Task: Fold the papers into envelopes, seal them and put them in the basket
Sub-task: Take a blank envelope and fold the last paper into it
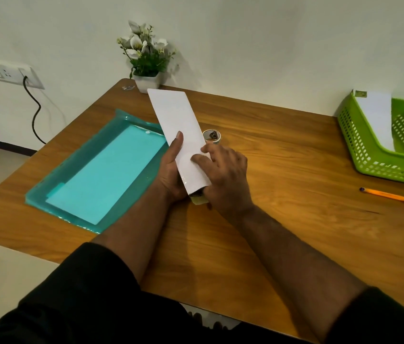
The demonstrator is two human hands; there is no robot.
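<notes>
A long white folded paper envelope is held tilted above the middle of the wooden table. My left hand grips its lower left edge, thumb lying along the front. My right hand holds the lower right edge, fingers on the front, and a piece of tape sticks out at the bottom end. A roll of tape stands just behind my right hand. The green basket at the far right holds one white sealed envelope.
A teal plastic folder with paper sheets lies on the table's left half. An orange pen lies near the right edge. A potted white flower stands at the back edge. A wall socket with a black cable is at left.
</notes>
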